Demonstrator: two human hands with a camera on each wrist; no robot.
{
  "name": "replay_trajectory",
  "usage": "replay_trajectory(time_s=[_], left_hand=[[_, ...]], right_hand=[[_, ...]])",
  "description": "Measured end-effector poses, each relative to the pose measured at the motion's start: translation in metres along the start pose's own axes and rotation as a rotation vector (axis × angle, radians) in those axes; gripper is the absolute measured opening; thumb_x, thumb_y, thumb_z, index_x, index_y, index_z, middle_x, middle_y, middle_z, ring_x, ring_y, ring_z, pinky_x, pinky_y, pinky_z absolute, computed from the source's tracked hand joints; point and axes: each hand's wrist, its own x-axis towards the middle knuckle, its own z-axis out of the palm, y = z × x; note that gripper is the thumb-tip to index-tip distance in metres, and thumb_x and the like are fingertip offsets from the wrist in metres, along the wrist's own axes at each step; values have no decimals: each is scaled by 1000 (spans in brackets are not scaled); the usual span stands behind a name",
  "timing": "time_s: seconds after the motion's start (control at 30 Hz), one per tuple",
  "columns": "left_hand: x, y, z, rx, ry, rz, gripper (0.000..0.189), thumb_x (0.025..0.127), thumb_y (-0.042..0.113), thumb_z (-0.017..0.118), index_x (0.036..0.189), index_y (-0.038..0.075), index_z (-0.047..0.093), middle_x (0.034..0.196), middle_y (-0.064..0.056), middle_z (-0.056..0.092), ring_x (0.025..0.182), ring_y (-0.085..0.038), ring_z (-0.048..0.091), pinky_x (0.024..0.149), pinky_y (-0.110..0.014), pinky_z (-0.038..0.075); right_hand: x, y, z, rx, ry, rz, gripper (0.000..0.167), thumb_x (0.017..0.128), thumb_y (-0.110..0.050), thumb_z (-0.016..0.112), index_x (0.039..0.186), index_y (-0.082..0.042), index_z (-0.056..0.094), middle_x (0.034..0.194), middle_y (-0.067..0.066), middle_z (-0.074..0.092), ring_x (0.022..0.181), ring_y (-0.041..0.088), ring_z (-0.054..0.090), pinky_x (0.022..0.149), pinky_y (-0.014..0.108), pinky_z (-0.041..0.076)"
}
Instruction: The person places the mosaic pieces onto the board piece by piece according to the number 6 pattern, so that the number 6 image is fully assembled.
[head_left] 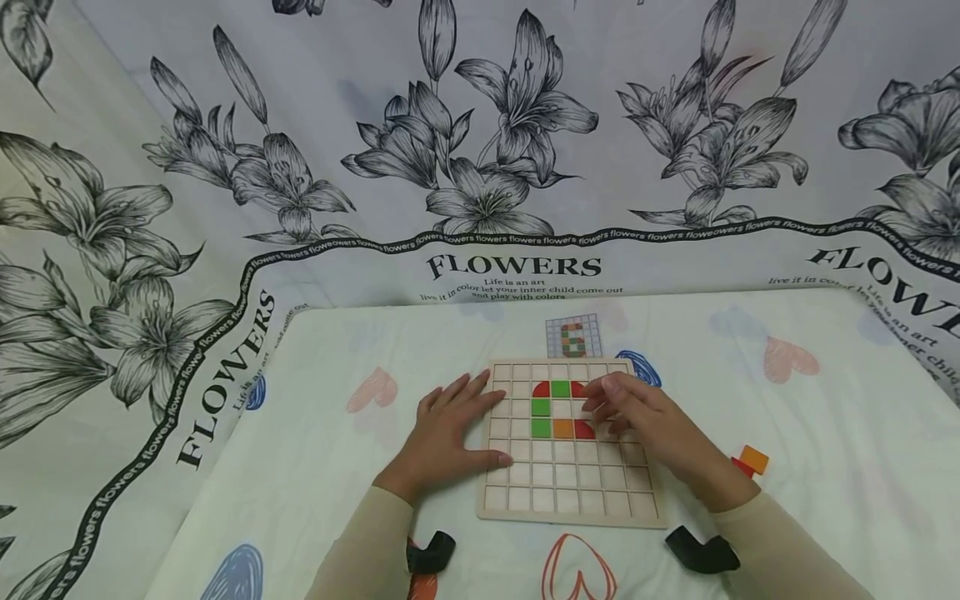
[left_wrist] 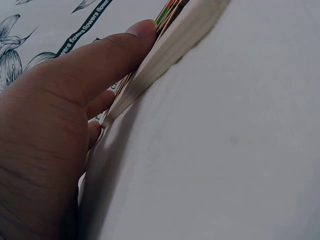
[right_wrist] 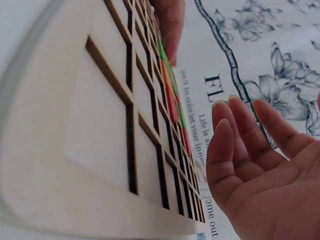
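Note:
A wooden grid board (head_left: 566,504) lies flat on the table, with several red, green and orange tiles set in its upper cells. Among these are a green tile (head_left: 560,389), an orange tile (head_left: 562,428) and a red tile (head_left: 584,429). My left hand (head_left: 450,437) rests at the board's left edge, fingers spread and thumb touching the rim. Over the board's right side hovers my right hand (head_left: 637,417), its fingers loosely bent. Nothing shows between those fingers in the right wrist view, where the hand (right_wrist: 270,170) appears apart from the board. It covers some right-hand cells.
Just behind the board lies a small card (head_left: 551,337) printed with a coloured grid pattern. A loose orange tile (head_left: 754,459) and a partly hidden red tile (head_left: 742,467) lie beside my right wrist. Flower-printed cloth (head_left: 517,183) hangs behind the table.

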Motion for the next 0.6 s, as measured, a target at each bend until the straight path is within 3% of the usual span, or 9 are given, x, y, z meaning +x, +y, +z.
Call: replay_trajectory(time_s=[0.2,0.43,0.6], left_hand=[[-1,0,1,-2,3,-1,94,83,80,75,164,38,52,178,16,22,164,-14,12,126,-55,6],[-1,-2,1,6,3,-4,95,83,82,74,164,39,51,178,17,21,164,-13,10,126,-54,7],[-1,-2,2,13,3,0,95,83,82,73,165,39,50,178,18,21,164,-11,10,126,-54,7]], right_hand=[[-5,-8,-6,29,1,-43,56,121,-42,34,142,2,61,129,21,68,115,36,67,95,35,57],[-11,-19,-19,17,6,-182,46,122,-28,32,142,4,60,127,21,67,113,37,68,94,34,57],[-14,-24,-27,-7,16,-207,45,122,-25,32,142,3,60,129,20,66,114,36,67,95,34,56]])
